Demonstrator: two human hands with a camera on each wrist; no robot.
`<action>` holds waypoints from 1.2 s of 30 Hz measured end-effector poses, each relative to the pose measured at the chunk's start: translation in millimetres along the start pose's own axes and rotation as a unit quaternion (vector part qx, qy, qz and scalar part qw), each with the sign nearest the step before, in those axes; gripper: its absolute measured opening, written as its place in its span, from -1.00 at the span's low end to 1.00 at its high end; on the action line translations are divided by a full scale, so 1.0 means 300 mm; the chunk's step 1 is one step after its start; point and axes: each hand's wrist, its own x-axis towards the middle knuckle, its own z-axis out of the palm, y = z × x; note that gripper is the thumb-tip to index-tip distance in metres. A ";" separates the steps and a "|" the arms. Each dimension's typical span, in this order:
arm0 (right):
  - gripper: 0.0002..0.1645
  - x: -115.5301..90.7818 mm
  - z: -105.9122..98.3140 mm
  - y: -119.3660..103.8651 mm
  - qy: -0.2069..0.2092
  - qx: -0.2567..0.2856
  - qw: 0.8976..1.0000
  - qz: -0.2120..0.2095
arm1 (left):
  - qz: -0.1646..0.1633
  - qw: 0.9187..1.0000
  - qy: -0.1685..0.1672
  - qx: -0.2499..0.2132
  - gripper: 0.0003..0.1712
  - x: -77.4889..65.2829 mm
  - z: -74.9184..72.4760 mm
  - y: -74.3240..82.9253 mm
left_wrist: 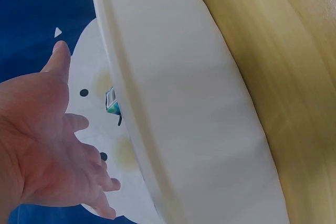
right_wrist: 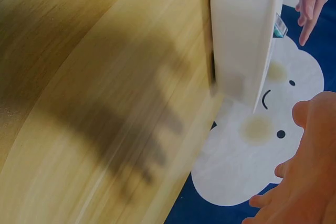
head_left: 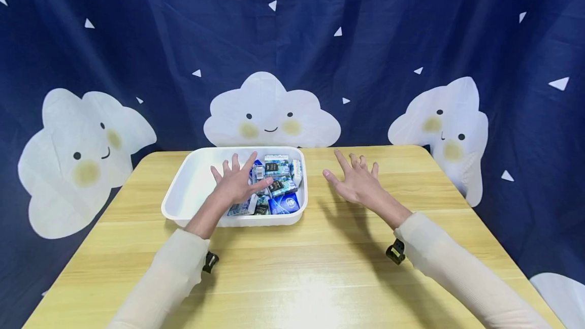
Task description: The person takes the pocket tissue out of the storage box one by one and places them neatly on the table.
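A white plastic tub [head_left: 260, 221] stands on the table, with small blue-and-white packets [head_left: 284, 204] piled in its right part. Above the tub hovers my left hand [head_left: 234, 184], fingers spread and nothing in its grasp; it partly covers the packets in the head view. To the right of the tub, my right hand [head_left: 361, 184] is held over the table, its fingers also spread and holding nothing. The left wrist view shows the outer wall of the tub [left_wrist: 173, 87] beside the left hand [left_wrist: 52, 140]. One packet corner [right_wrist: 280, 26] peeks over the rim in the right wrist view.
The light wooden table [head_left: 292, 263] reaches back to a dark blue curtain [head_left: 274, 39] printed with smiling clouds and white triangles. A black strap [head_left: 395, 252] hangs under the right wrist and another [head_left: 210, 262] under the left.
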 end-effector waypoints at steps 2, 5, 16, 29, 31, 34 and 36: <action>0.01 -0.001 0.002 0.002 0.000 0.001 1.000 0.001 | -0.001 1.000 -0.001 -0.001 0.13 0.001 0.001 0.001; 0.01 -0.002 0.006 0.004 -0.003 0.000 1.000 0.001 | -0.003 1.000 -0.004 0.001 0.13 0.001 0.003 0.000; -0.01 0.010 0.000 -0.012 0.003 0.001 1.000 -0.018 | -0.005 1.000 -0.013 -0.002 0.15 0.005 -0.019 -0.028; 0.00 0.028 0.012 -0.091 -0.017 0.066 0.997 -0.044 | -0.037 0.999 -0.024 0.003 0.16 0.009 -0.142 -0.169; 0.00 0.027 0.018 -0.104 -0.024 0.084 0.995 -0.046 | -0.046 0.999 -0.027 0.001 0.16 0.010 -0.159 -0.202; -0.03 0.028 0.032 -0.121 -0.033 0.100 0.993 -0.051 | -0.065 0.997 -0.033 -0.009 0.15 0.011 -0.180 -0.254; -0.05 0.028 0.042 -0.132 -0.044 0.104 0.992 -0.050 | -0.079 0.996 -0.039 -0.016 0.14 0.011 -0.187 -0.293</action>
